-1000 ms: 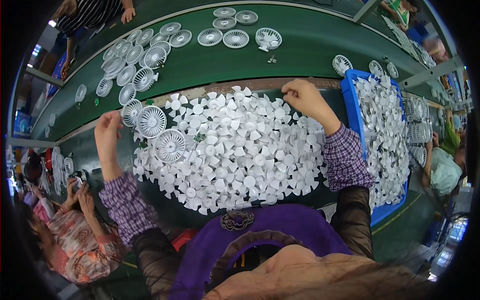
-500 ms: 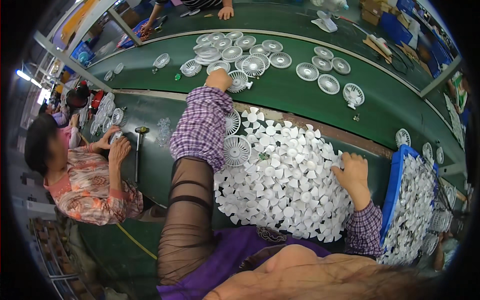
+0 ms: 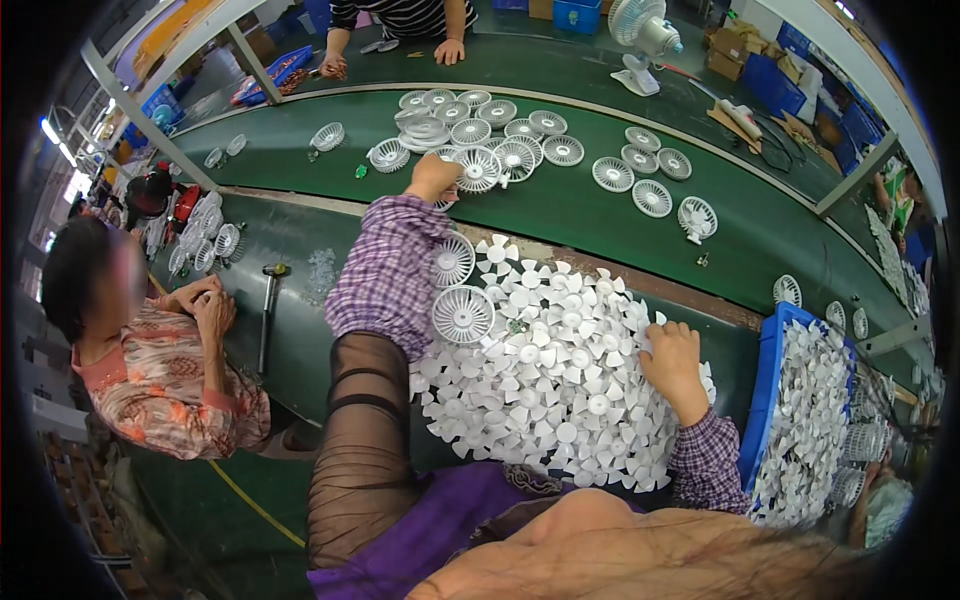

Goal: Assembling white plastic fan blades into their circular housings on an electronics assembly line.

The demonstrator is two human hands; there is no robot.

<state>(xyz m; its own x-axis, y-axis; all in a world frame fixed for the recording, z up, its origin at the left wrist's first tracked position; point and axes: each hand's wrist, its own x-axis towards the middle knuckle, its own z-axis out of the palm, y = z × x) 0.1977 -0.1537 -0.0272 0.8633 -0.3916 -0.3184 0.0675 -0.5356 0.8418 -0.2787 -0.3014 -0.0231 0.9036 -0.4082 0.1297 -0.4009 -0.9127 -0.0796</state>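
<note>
Meanwhile, the left hand (image 3: 432,178) reaches far out, fingers curled on a white fan grille (image 3: 478,168) beyond the fan-blade pile (image 3: 560,375); the right hand (image 3: 672,358) rests open-palmed atop that pile, nearer the body.

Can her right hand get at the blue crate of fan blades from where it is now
Probably yes. The right hand rests on the pile of white fan blades, and the blue crate stands open-topped just to its right, with nothing between them.
</note>
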